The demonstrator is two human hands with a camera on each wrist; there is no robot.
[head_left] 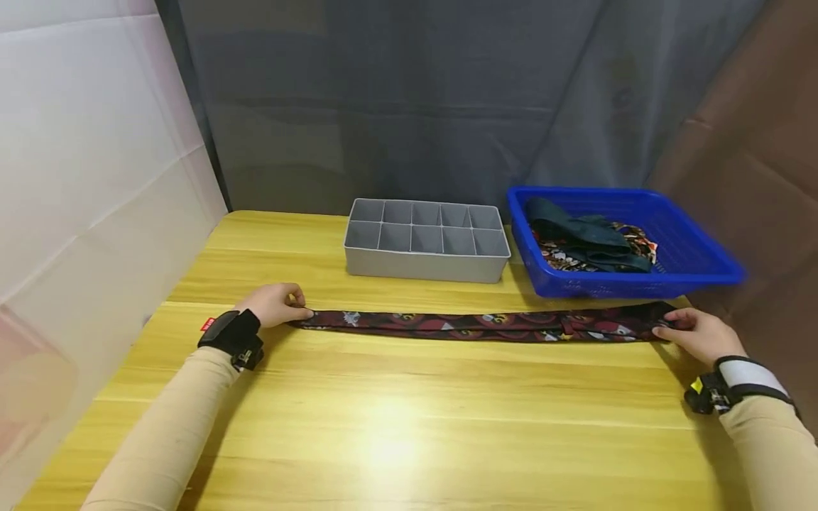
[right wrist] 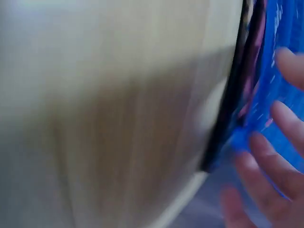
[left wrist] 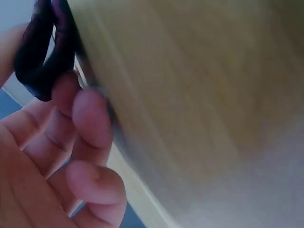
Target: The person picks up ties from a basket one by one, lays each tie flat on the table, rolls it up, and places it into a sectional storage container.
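A yellow wooden table (head_left: 396, 419) is seen, its planks running from side to side. A dark red patterned necktie (head_left: 486, 325) is laid flat across it, stretched between the two grips at its ends. Beyond the tie's middle, a grey divided organizer tray (head_left: 427, 240) is set on the wood. Just beyond the right-hand grip, a blue plastic basket (head_left: 696, 255) is placed beside the tray.

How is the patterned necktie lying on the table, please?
Stretched flat: the necktie runs straight between left hand and right hand.
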